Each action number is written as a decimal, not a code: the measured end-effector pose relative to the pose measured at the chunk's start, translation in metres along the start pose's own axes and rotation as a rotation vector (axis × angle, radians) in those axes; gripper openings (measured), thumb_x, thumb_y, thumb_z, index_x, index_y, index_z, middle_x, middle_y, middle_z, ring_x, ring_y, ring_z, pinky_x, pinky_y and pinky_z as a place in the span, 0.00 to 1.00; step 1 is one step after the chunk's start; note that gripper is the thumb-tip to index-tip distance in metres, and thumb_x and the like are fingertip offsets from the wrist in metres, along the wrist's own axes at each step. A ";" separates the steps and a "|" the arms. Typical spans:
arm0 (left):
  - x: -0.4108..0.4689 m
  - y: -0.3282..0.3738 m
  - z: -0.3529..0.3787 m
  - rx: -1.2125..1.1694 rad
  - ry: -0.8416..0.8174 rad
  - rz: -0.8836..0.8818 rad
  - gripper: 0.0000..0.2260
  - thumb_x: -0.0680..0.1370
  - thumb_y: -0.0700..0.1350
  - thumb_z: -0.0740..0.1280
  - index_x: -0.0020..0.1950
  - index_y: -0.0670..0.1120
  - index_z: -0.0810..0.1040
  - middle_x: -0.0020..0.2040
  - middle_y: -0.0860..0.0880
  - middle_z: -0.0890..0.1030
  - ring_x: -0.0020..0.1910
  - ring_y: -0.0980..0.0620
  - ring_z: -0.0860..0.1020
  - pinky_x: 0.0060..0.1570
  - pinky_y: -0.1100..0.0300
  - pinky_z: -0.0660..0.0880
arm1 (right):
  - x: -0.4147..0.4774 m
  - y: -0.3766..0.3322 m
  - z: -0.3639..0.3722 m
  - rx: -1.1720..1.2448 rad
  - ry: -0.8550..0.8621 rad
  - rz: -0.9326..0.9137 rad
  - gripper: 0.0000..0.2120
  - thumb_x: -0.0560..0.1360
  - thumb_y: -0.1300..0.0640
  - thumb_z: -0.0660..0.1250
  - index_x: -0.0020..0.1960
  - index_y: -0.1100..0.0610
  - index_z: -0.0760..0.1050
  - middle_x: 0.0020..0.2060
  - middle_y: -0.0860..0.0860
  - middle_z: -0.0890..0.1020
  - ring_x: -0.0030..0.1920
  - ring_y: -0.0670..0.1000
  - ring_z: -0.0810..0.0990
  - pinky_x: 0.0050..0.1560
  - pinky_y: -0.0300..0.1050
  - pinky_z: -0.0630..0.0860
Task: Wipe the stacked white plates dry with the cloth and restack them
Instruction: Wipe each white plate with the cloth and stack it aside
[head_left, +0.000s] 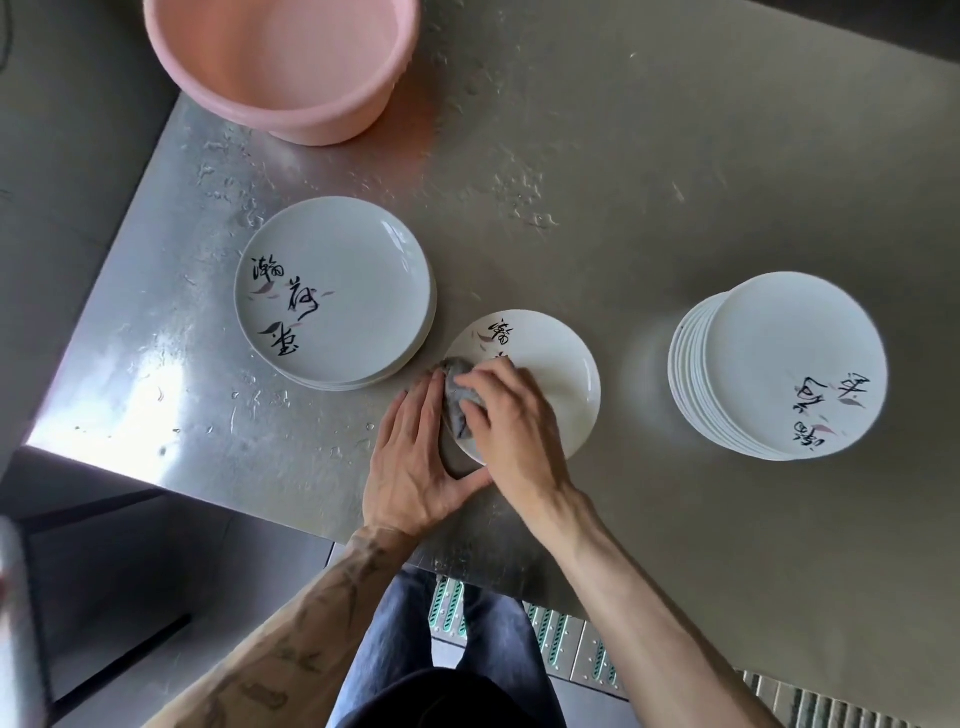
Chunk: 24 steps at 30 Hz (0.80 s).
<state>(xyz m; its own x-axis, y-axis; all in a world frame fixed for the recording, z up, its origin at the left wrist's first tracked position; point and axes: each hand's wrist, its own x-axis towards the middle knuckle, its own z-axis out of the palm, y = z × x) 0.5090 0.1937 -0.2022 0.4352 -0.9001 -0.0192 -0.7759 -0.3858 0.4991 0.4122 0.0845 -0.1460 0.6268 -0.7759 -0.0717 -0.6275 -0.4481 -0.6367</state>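
A single white plate (550, 364) with black brush lettering lies on the steel table in front of me. My right hand (511, 421) presses a grey cloth (457, 397) onto its left part, fingers curled over the cloth. My left hand (415, 467) rests against the plate's near-left rim, fingers straight, thumb along the near edge. A low stack of the same plates (332, 291) sits to the left. A taller stack (779, 364) with several plates stands to the right.
A pink plastic basin (283, 67) stands at the back left. The steel table (597, 182) has water drops across its left and middle. Its left edge and near edge drop to the floor, where my legs stand.
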 end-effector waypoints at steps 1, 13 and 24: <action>-0.001 0.000 -0.001 -0.008 -0.005 0.001 0.47 0.74 0.76 0.60 0.80 0.42 0.62 0.80 0.45 0.66 0.78 0.48 0.65 0.80 0.56 0.55 | -0.006 0.000 0.000 0.010 -0.038 -0.013 0.11 0.76 0.62 0.72 0.57 0.56 0.82 0.55 0.49 0.80 0.53 0.53 0.78 0.55 0.48 0.77; -0.003 -0.001 0.000 -0.014 -0.025 -0.004 0.49 0.75 0.76 0.59 0.82 0.40 0.60 0.81 0.44 0.64 0.79 0.47 0.65 0.80 0.53 0.56 | -0.032 0.007 -0.007 0.058 -0.066 0.000 0.11 0.74 0.63 0.74 0.56 0.55 0.84 0.53 0.46 0.80 0.54 0.49 0.79 0.58 0.41 0.76; -0.002 -0.001 0.002 -0.006 0.013 -0.006 0.53 0.70 0.78 0.66 0.82 0.42 0.61 0.80 0.46 0.65 0.78 0.49 0.63 0.80 0.55 0.55 | -0.034 0.028 -0.016 -0.063 0.021 -0.057 0.13 0.74 0.64 0.73 0.58 0.55 0.83 0.55 0.47 0.79 0.53 0.53 0.79 0.55 0.49 0.79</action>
<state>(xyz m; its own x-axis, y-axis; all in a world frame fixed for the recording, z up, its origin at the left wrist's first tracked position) 0.5082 0.1956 -0.2044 0.4456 -0.8952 -0.0104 -0.7709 -0.3897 0.5038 0.3661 0.0915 -0.1492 0.6529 -0.7572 -0.0198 -0.6190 -0.5183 -0.5901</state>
